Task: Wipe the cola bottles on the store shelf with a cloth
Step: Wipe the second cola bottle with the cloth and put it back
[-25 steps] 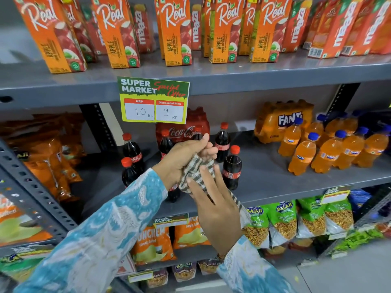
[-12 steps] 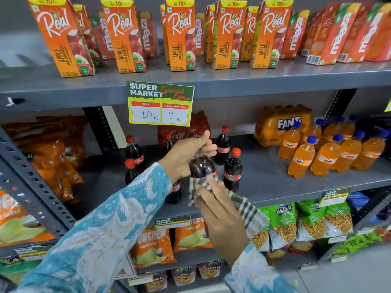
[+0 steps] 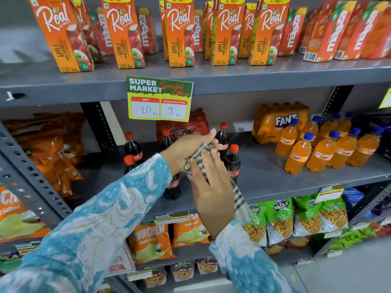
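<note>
My left hand is closed around a small cola bottle held in front of the middle shelf. The bottle is hidden under the checked grey-and-white cloth. My right hand presses the cloth around it, and the cloth's tail hangs down past my right wrist. Other cola bottles with red caps stand on the shelf: two at the left, one behind my hands, one just right of them, and one below my left wrist. A wrapped Coca-Cola pack sits at the back.
Orange Fanta bottles and a Fanta pack fill the shelf's right side. Juice cartons line the upper shelf, and a price card hangs from its edge. Snack bags lie at the left and on lower shelves.
Half a second ago the bottle's dark end showed above the cloth. My right hand has slid the cloth up over it, so the bottle is covered as it was a second ago.
</note>
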`<state>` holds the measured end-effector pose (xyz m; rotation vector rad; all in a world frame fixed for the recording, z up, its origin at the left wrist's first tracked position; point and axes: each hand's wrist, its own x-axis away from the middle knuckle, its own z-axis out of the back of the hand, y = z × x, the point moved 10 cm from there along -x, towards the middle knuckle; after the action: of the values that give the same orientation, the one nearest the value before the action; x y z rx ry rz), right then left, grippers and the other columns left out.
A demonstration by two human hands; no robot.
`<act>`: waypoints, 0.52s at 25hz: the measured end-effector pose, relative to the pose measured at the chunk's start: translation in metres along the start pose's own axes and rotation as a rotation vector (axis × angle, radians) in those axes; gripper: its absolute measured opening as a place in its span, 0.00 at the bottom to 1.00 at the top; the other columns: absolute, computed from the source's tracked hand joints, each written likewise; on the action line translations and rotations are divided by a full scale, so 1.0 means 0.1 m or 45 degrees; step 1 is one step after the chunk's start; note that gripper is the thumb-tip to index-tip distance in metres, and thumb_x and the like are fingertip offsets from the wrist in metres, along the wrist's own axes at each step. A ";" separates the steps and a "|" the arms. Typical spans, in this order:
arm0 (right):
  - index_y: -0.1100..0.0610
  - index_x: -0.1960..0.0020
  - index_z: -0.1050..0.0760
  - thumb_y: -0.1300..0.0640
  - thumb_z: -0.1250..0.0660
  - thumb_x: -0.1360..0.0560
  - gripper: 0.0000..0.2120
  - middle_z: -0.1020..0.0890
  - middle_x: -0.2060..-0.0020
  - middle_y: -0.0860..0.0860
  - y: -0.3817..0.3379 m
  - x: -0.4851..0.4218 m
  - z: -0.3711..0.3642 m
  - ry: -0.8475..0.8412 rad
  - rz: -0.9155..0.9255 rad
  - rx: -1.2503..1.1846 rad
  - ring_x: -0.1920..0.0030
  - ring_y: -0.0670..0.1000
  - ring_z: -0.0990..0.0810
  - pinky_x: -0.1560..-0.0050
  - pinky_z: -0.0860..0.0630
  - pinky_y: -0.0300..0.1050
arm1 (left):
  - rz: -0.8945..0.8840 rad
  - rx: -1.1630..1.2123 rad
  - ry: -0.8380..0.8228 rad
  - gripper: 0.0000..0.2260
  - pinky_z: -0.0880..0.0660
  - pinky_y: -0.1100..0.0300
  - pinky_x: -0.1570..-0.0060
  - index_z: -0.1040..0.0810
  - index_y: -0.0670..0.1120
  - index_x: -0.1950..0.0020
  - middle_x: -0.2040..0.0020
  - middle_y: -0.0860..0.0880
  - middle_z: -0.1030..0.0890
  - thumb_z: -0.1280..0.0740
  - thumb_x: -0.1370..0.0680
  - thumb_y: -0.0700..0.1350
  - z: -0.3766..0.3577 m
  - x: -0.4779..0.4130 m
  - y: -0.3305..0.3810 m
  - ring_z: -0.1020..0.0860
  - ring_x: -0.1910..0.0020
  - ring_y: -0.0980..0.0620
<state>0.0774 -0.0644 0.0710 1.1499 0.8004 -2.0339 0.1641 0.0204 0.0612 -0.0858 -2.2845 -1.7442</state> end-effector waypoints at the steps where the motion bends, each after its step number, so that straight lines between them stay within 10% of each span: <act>1: 0.61 0.41 0.21 0.64 0.29 0.27 0.15 0.24 0.37 0.61 0.00 0.02 0.01 -0.001 -0.010 -0.003 0.33 0.63 0.30 0.42 0.25 0.63 | 0.011 -0.012 0.004 0.11 0.21 0.59 0.60 0.23 0.41 0.62 0.66 0.45 0.16 0.33 0.25 0.48 -0.01 0.00 -0.02 0.19 0.65 0.50; 13: 0.65 0.45 0.20 0.73 0.49 0.22 0.20 0.21 0.40 0.60 -0.14 0.35 0.20 -0.032 0.168 -0.139 0.34 0.62 0.28 0.43 0.22 0.59 | -0.171 -0.005 0.125 0.10 0.21 0.60 0.54 0.23 0.43 0.62 0.64 0.47 0.15 0.34 0.25 0.48 0.20 -0.08 0.12 0.17 0.64 0.52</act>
<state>0.0429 -0.0804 0.0510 1.0846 0.7920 -1.8698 0.1704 0.0439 0.0653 0.1532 -2.2626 -1.7753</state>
